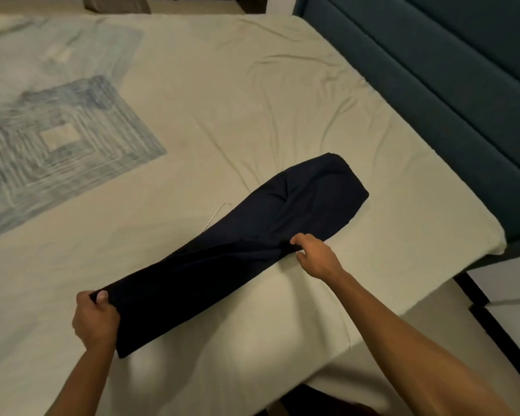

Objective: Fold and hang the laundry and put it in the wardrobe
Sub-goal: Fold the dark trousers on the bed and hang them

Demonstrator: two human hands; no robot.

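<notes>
Pinching the dark pants (252, 244) at both ends, the left hand (95, 318) and right hand (315, 256) hold them low in the frame over the bed (282, 100). The hidden wire hanger (215, 216) underneath could snag the cloth.

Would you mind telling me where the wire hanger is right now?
In the head view, the wire hanger lies on the bed sheet just left of centre, mostly hidden under the dark garment that both hands hold; only its thin bent end shows.
</notes>
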